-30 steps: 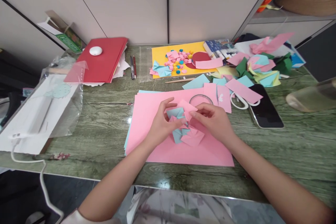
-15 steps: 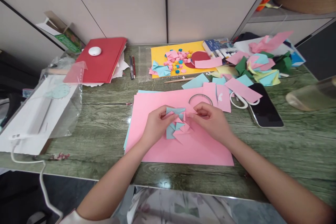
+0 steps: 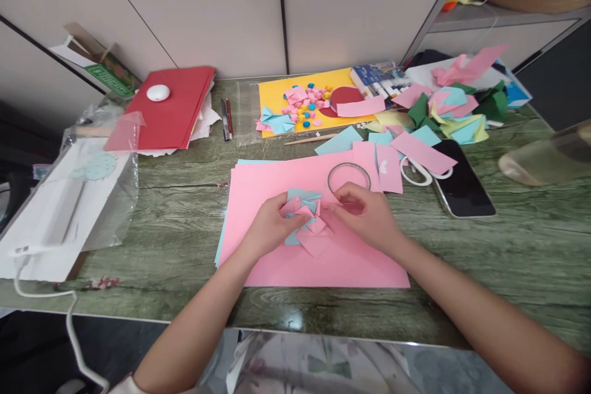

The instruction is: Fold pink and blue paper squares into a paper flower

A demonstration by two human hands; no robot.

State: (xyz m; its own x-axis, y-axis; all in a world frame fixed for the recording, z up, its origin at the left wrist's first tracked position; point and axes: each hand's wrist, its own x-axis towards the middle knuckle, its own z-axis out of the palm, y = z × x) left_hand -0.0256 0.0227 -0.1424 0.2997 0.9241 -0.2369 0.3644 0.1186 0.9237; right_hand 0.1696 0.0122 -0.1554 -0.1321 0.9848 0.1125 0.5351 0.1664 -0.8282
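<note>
A folded paper piece (image 3: pixel 310 209) in pink and light blue, with several pointed flaps, is between my hands above the pink paper sheets (image 3: pixel 277 268). My left hand (image 3: pixel 273 225) is closed on its left side, thumb pressed over the folds. On its right side, the thumb and fingers of my right hand (image 3: pixel 367 215) pinch a pink flap. A thin round ring (image 3: pixel 349 165) lies on the sheets just behind my right hand. The underside of the folded piece is hidden.
Behind lie cut paper strips (image 3: pixel 423 152), white-handled scissors (image 3: pixel 418 172), a phone (image 3: pixel 464 188) and a yellow sheet (image 3: pixel 272 95) with small coloured paper balls. A bottle (image 3: pixel 545 157) lies at the right. Red folders (image 3: pixel 180 104) and a plastic bag (image 3: pixel 124 197) are at the left.
The pink lower flap of the folded piece now spreads flatter and wider toward me. Both hands stay on the piece. The whole view has shifted slightly.
</note>
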